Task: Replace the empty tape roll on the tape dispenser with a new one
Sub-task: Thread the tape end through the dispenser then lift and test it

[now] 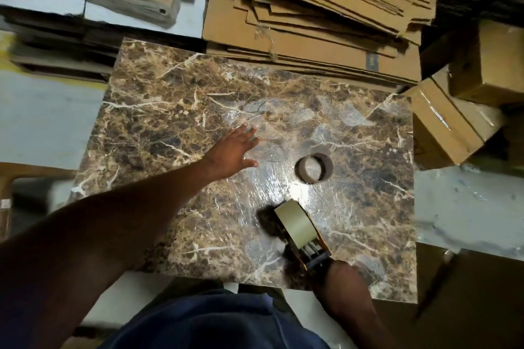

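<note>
Left hand (235, 150) spread flat over the brown marbled worktop (158, 99), fingers (249, 133) released, grasping nothing. Right hand (337, 272) clenched on the handle of the orange and black tape dispenser (309, 246), carrying a full pale cream tape roll (295, 225). Empty brown cardboard core (313, 168) lying alone, hole upward, to the right of the left hand and nearer to it (beyond the dispenser). Probably only clearing the core left. No containers holding anything; closed cardboard boxes (453, 125) at right.
</note>
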